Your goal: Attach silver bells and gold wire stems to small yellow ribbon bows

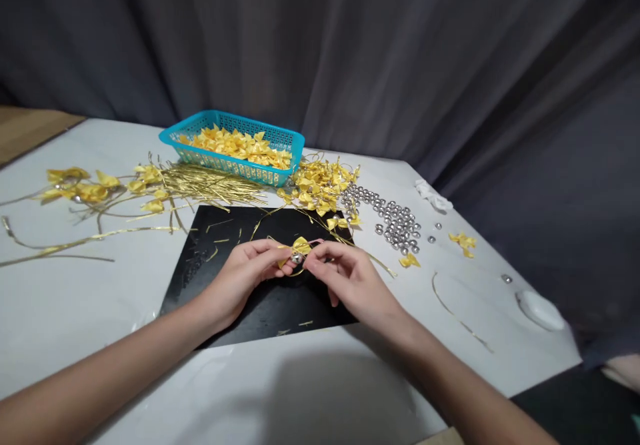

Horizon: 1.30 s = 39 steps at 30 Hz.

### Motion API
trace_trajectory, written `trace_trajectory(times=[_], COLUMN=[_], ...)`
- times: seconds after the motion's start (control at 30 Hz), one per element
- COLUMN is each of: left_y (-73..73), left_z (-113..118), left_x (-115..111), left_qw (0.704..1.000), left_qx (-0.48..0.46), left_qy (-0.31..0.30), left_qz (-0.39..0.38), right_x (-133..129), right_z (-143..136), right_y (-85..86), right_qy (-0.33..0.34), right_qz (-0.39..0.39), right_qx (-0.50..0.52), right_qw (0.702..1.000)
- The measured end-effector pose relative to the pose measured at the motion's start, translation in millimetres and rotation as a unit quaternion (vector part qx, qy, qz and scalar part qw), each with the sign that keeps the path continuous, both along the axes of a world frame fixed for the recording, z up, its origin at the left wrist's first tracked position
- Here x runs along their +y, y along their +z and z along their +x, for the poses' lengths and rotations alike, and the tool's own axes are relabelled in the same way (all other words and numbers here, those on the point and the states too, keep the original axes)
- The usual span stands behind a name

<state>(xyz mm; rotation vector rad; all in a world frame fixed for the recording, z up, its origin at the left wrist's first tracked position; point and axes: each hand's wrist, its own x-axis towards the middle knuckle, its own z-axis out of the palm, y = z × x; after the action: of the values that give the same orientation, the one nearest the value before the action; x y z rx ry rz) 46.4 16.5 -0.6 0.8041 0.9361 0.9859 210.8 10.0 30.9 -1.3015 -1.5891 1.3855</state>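
Note:
Over the black mat (225,312), my left hand (255,268) pinches a yellow ribbon bow (301,245) that has a small silver bell (297,258) at its middle. My right hand (345,272) is beside the bell with thumb and forefinger pressed together; what lies between those fingertips is too small to make out. A thin gold strand curves below the bow. Short gold clippings are scattered over the mat around my hands.
A blue basket (233,165) of yellow bows stands behind the mat, with gold twist ties (210,185) before it. Right of it are loose bows (320,182) and silver bells (400,225). A white rounded object (540,310) sits at the right edge. More bows (80,185) lie left.

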Motion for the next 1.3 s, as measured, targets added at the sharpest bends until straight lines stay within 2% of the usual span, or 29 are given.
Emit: trace_trajectory(times=[0.2, 0.47, 0.7, 0.77, 0.9, 0.97, 1.1, 1.3], left_y=[-4.6, -5.1, -5.9, -6.1, -6.1, -6.0, -5.9, -5.8], left_z=[0, 0, 0, 0, 0, -1, -3, -4], left_x=[-1, 0, 2, 2, 2, 2, 3, 4], left_qw=[0.997, 0.995, 0.991, 0.992, 0.992, 0.991, 0.988, 0.987], left_qx=[-0.061, -0.079, -0.103, -0.099, -0.105, -0.111, -0.124, -0.122], left_qy=[-0.035, -0.048, -0.069, -0.060, -0.049, -0.054, -0.079, -0.094], left_qz=[-0.010, -0.047, -0.042, -0.039, -0.047, -0.046, -0.051, -0.053], right_x=[-6, -13, -17, -20, -23, -22, -17, -20], right_z=[-6, -3, -7, -9, -10, -7, -3, -8], right_y=[-4.4, -2.2, -0.4, 0.8, -0.5, -2.4, -3.6, 1.6], right_qy=[-0.064, -0.072, -0.074, -0.068, -0.044, -0.043, -0.060, -0.063], right_qz=[0.032, 0.106, 0.128, 0.102, -0.056, -0.094, -0.052, 0.041], right_qx=[-0.027, -0.094, -0.102, -0.071, 0.058, 0.096, 0.095, -0.008], right_qw=[0.997, 0.987, 0.984, 0.990, 0.996, 0.990, 0.992, 0.997])
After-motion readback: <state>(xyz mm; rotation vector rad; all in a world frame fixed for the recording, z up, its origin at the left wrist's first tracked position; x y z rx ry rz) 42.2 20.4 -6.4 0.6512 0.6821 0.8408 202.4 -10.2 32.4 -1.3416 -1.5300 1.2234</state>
